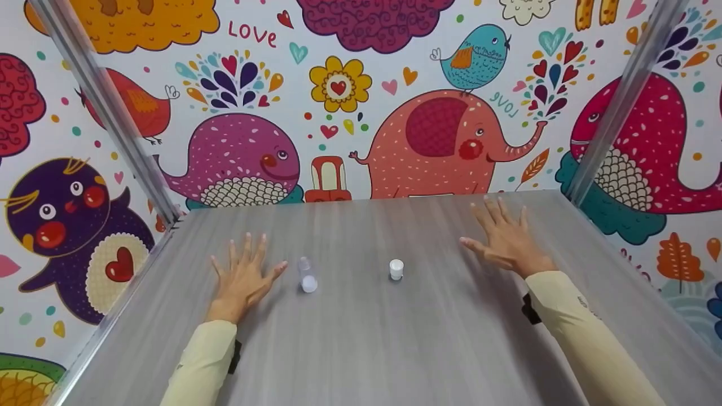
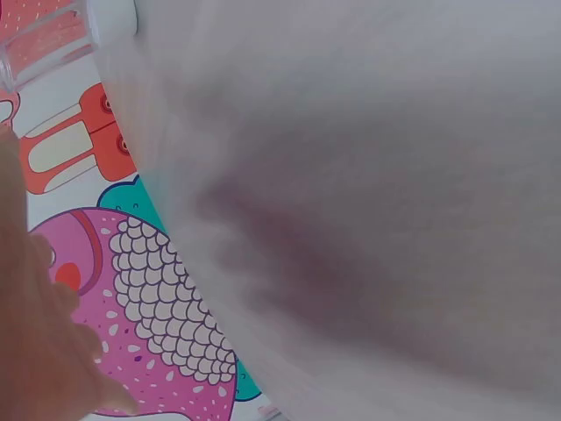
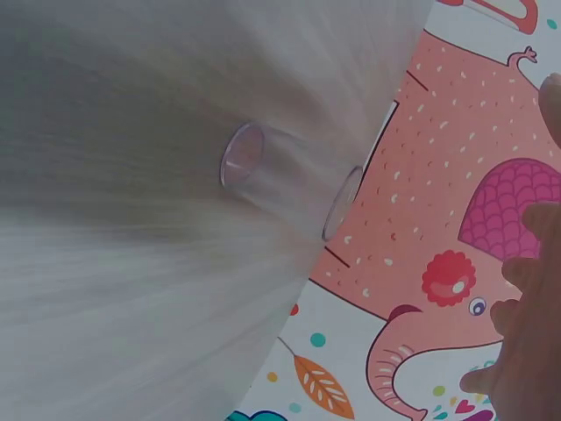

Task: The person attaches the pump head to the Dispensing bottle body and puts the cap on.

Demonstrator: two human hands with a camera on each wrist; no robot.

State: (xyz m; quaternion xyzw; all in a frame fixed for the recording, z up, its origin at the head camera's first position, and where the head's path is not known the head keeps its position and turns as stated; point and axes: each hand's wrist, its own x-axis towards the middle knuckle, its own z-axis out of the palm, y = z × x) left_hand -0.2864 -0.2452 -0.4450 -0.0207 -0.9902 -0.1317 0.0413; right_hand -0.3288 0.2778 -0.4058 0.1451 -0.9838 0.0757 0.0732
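My left hand rests on the grey table with its fingers spread and holds nothing. Just right of its thumb, apart from it, is a small clear tube with a white cap-like end; the left wrist view shows this white end against the tabletop. Farther right stands a small cup-like container, whitish at the top. A clear cylinder shows in the right wrist view, apparently this container. My right hand lies spread out to its right, farther back, and touches neither object.
The grey table ends at a wall printed with cartoon animals. Metal posts rise at both back corners, and a metal strip runs along the left edge. Each wrist carries a dark device.
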